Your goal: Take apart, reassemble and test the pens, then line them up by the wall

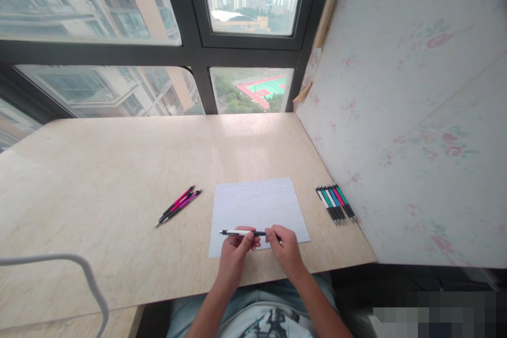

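A white and black pen [237,232] lies level across both my hands, above the lower part of a sheet of paper [253,208]. The fingers of my left hand [234,253] are closed around its white barrel. My right hand [285,251] pinches the black grip end, and its fingers hide the tip there. Rows of small handwriting run along the top of the sheet.
Several pens in pink, purple and black [178,207] lie loosely to the left of the paper. On the right, by the papered wall [412,132], several coloured pens [336,203] form a row. A grey cable [85,269] curves over the table's [119,169] left front.
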### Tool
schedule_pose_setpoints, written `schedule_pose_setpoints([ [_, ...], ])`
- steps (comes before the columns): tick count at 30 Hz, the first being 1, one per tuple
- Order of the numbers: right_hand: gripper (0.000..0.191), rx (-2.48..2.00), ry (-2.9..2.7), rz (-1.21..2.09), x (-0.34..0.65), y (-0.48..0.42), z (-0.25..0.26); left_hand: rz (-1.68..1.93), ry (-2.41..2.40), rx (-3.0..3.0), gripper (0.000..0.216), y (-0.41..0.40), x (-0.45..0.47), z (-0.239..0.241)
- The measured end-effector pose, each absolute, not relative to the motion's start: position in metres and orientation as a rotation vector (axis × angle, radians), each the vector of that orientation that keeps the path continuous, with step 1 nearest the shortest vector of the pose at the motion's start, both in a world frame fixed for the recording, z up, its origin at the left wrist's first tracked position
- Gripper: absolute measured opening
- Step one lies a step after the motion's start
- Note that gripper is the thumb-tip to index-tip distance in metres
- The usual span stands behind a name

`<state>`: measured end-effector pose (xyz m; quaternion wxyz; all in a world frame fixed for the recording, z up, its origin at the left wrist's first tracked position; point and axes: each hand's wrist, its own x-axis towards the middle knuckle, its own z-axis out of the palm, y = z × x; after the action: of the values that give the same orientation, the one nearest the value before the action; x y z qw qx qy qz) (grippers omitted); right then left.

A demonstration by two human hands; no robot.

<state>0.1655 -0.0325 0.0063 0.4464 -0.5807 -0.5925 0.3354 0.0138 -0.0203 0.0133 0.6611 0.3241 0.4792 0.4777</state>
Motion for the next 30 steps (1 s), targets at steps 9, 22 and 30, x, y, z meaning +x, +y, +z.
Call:
schedule_pose_setpoints([
  [9, 0.017, -1.332, -1.405, 0.858, 0.172, -0.027, 0.013, 1.121, 1.024, 0.615, 0.030, -0.011, 0.022, 0.012],
  [22, 0.026, -1.305, -1.285, 1.092, 0.177, -0.018, 0.012, 1.114, 0.938, 0.651, 0.026, -0.002, 0.016, 0.011],
  [30, 0.025, -1.386, -1.266, 1.007, 0.176, -0.012, 0.013, 1.100, 0.948, 0.613, 0.029, -0.001, 0.017, 0.009],
])
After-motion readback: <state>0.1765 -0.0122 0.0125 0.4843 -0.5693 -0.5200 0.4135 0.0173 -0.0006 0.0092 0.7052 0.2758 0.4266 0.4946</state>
